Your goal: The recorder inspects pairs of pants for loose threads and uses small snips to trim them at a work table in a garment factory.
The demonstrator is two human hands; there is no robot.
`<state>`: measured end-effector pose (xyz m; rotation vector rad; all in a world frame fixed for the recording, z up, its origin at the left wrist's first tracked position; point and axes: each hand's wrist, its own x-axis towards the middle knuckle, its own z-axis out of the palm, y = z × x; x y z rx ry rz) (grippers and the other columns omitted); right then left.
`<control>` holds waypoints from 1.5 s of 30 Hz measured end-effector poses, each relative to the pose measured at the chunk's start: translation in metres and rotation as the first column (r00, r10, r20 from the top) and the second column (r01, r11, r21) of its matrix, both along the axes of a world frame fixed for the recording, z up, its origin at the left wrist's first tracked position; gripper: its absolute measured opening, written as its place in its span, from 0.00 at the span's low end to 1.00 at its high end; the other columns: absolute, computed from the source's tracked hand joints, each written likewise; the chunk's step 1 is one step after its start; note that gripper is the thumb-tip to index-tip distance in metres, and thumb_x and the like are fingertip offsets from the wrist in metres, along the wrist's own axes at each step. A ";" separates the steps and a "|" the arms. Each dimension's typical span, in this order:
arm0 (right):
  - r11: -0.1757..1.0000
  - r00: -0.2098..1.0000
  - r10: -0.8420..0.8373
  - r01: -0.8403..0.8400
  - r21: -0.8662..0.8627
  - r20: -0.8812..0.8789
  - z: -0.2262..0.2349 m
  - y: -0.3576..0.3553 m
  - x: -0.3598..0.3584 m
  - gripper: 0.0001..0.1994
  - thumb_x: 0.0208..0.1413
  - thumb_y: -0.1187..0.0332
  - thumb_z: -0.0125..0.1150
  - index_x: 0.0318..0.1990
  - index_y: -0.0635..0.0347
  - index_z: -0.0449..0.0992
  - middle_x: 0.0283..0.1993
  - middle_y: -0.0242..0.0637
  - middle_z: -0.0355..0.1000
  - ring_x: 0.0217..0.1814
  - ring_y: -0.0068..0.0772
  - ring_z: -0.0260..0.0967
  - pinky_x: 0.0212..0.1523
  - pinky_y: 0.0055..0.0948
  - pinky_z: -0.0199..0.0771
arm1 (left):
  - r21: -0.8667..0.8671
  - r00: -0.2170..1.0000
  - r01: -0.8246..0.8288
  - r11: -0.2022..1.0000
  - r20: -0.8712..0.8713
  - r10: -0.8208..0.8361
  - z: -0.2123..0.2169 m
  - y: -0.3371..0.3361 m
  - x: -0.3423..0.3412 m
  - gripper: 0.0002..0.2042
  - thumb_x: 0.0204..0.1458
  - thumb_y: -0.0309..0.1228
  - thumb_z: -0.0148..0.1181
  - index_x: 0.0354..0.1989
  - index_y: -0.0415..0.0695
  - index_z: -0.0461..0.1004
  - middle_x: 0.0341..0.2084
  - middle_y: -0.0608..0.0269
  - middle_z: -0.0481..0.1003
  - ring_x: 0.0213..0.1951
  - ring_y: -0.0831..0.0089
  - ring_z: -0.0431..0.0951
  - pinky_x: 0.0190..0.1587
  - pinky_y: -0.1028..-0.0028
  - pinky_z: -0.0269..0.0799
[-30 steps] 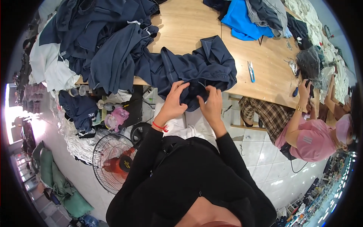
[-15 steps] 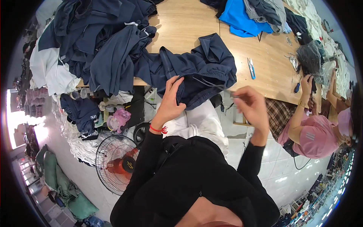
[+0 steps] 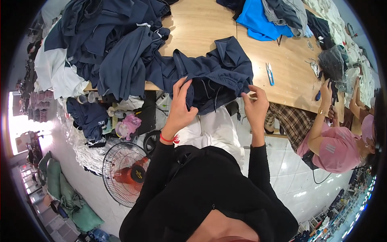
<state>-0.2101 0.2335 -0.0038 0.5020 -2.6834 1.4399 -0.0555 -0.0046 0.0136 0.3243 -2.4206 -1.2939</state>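
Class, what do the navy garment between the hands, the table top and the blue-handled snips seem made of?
Navy garment: matt cloth, fibre uncertain; it folds softly and gathers at the opening. Table top: wood or wood-look laminate, pale brown, slight sheen. Snips: silvery blades, likely metal; smooth blue handle, probably plastic.

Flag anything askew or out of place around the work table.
No damage shows on the held navy garment. Untidy, though: the dark pile at left droops over the table's edge, and white material lies in a loose heap below.

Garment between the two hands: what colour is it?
Dark navy blue; the garment shows best in the head view.
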 end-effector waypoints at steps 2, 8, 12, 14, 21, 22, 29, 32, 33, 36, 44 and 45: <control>0.994 1.000 0.025 -0.026 0.105 0.008 0.007 -0.005 0.001 0.25 0.49 0.69 0.81 0.55 0.60 0.80 0.48 0.47 0.76 0.45 0.45 0.76 0.40 0.38 0.79 | 0.019 1.000 0.003 1.000 -0.004 -0.003 0.003 0.002 -0.001 0.41 0.40 0.17 0.58 0.71 0.34 0.64 0.72 0.45 0.58 0.73 0.45 0.62 0.74 0.61 0.59; 0.998 0.997 0.054 -0.052 -0.047 0.047 -0.055 -0.026 -0.015 0.17 0.58 0.72 0.72 0.55 0.64 0.80 0.43 0.47 0.80 0.42 0.44 0.78 0.48 0.34 0.78 | -0.004 0.998 0.058 0.998 -0.035 -0.058 0.023 0.012 0.006 0.36 0.41 0.16 0.57 0.67 0.35 0.68 0.72 0.47 0.60 0.73 0.46 0.63 0.73 0.60 0.62; 0.767 0.808 0.302 0.109 -0.632 0.506 0.008 -0.023 0.006 0.07 0.66 0.74 0.64 0.46 0.68 0.82 0.35 0.31 0.80 0.35 0.17 0.71 0.36 0.23 0.73 | -0.072 0.996 -0.082 0.994 -0.027 0.080 0.003 0.004 0.028 0.31 0.45 0.15 0.59 0.64 0.35 0.71 0.68 0.47 0.69 0.67 0.46 0.72 0.69 0.60 0.67; 0.882 0.864 0.255 -0.023 -0.471 0.435 0.021 -0.015 0.006 0.07 0.66 0.73 0.64 0.46 0.68 0.82 0.34 0.33 0.80 0.35 0.18 0.72 0.37 0.24 0.73 | -0.074 0.996 -0.089 0.993 -0.007 0.089 0.002 0.007 0.031 0.28 0.46 0.16 0.61 0.61 0.35 0.72 0.63 0.47 0.74 0.62 0.46 0.76 0.66 0.61 0.71; 0.972 0.986 -0.006 0.045 -0.231 0.165 0.044 0.000 0.024 0.07 0.66 0.73 0.66 0.46 0.69 0.81 0.35 0.38 0.81 0.36 0.20 0.76 0.40 0.27 0.78 | 0.047 0.900 -0.435 0.899 -0.016 0.436 -0.027 -0.006 0.025 0.21 0.46 0.13 0.66 0.52 0.37 0.80 0.47 0.53 0.81 0.43 0.63 0.84 0.51 0.68 0.79; 0.945 0.975 -0.050 0.116 -0.306 0.214 0.044 0.000 0.026 0.06 0.67 0.73 0.66 0.45 0.68 0.81 0.35 0.36 0.81 0.37 0.18 0.76 0.42 0.25 0.79 | 0.047 0.896 -0.442 0.896 -0.018 0.443 -0.033 -0.012 0.025 0.21 0.46 0.13 0.66 0.52 0.37 0.80 0.47 0.53 0.81 0.43 0.63 0.84 0.51 0.68 0.79; 0.564 0.680 0.329 0.414 -0.714 0.655 0.046 0.011 0.021 0.07 0.69 0.75 0.60 0.51 0.65 0.78 0.46 0.34 0.81 0.37 0.20 0.77 0.37 0.23 0.80 | 0.856 0.943 -0.307 0.415 0.218 0.250 -0.022 -0.030 0.035 0.12 0.63 0.22 0.62 0.53 0.34 0.83 0.54 0.53 0.83 0.50 0.63 0.86 0.55 0.63 0.81; 0.358 0.251 0.662 0.722 -0.592 0.707 0.061 0.028 -0.003 0.24 0.65 0.71 0.56 0.68 0.67 0.74 0.62 0.47 0.80 0.64 0.47 0.77 0.68 0.49 0.74 | 0.960 0.975 -0.145 -0.240 0.179 0.128 -0.001 -0.060 0.052 0.16 0.66 0.29 0.52 0.55 0.33 0.79 0.50 0.50 0.85 0.51 0.56 0.87 0.57 0.56 0.83; 0.334 0.293 0.683 0.690 -0.643 0.669 0.062 0.038 -0.006 0.25 0.64 0.73 0.56 0.69 0.67 0.73 0.61 0.52 0.79 0.62 0.50 0.79 0.67 0.50 0.75 | 0.948 0.977 -0.083 -0.308 0.139 0.163 0.015 -0.061 0.055 0.16 0.66 0.30 0.53 0.54 0.32 0.79 0.50 0.49 0.85 0.52 0.55 0.87 0.58 0.55 0.83; 0.302 0.409 0.658 0.626 -0.718 0.633 0.080 0.055 -0.009 0.22 0.62 0.75 0.55 0.64 0.69 0.75 0.53 0.58 0.80 0.55 0.56 0.81 0.64 0.54 0.78 | 0.943 0.982 -0.008 -0.333 0.070 0.173 0.056 -0.066 0.072 0.15 0.64 0.31 0.55 0.48 0.31 0.81 0.47 0.46 0.85 0.49 0.52 0.87 0.59 0.52 0.82; 0.249 0.508 0.645 0.567 -0.785 0.571 0.112 0.088 0.002 0.18 0.60 0.81 0.54 0.58 0.66 0.66 0.32 0.39 0.78 0.39 0.44 0.80 0.50 0.51 0.81 | 0.988 0.933 0.030 -0.150 0.026 0.359 0.067 -0.052 0.088 0.10 0.57 0.26 0.57 0.38 0.31 0.81 0.35 0.46 0.85 0.37 0.54 0.87 0.50 0.60 0.85; 0.244 0.526 0.641 0.551 -0.798 0.559 0.114 0.094 0.004 0.18 0.59 0.82 0.55 0.58 0.66 0.67 0.33 0.40 0.79 0.40 0.43 0.81 0.50 0.50 0.81 | 0.993 0.927 0.036 -0.111 0.009 0.374 0.067 -0.050 0.089 0.09 0.56 0.25 0.57 0.36 0.32 0.81 0.33 0.47 0.85 0.36 0.54 0.87 0.49 0.60 0.85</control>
